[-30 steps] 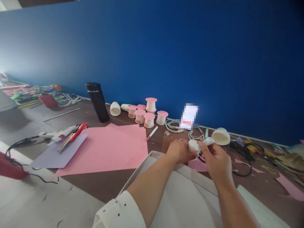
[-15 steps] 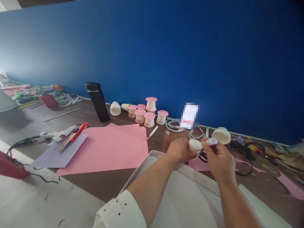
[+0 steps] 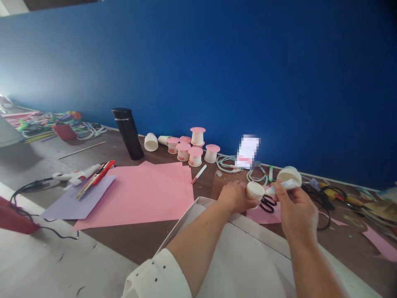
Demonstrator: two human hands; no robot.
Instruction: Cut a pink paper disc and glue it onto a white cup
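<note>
My left hand (image 3: 234, 196) is closed round a small white paper cup (image 3: 255, 190), held with its pale round end facing up. In my right hand (image 3: 297, 211), pinched between thumb and fingers, is a white squeeze tube (image 3: 289, 184) with faint blue print. The tube's narrow end points left, towards the cup, with a small gap between them. Beneath the hands lie a pink paper scrap (image 3: 257, 215) and a coiled black cable (image 3: 268, 203). Several paper cups topped with pink paper discs (image 3: 195, 151) stand further back.
A black flask (image 3: 127, 134) stands left of the cups. Pink sheets (image 3: 149, 194), a red cutter (image 3: 101, 173) and a white glue gun (image 3: 77, 174) lie at left. A lit phone (image 3: 247, 151) leans on the blue partition (image 3: 198, 62). A white box lid (image 3: 245, 256) is in front.
My right hand has moved right with the squeeze tube, away from the cup, and the tube has turned to show its printed side. My left hand and the cup stay nearly still.
</note>
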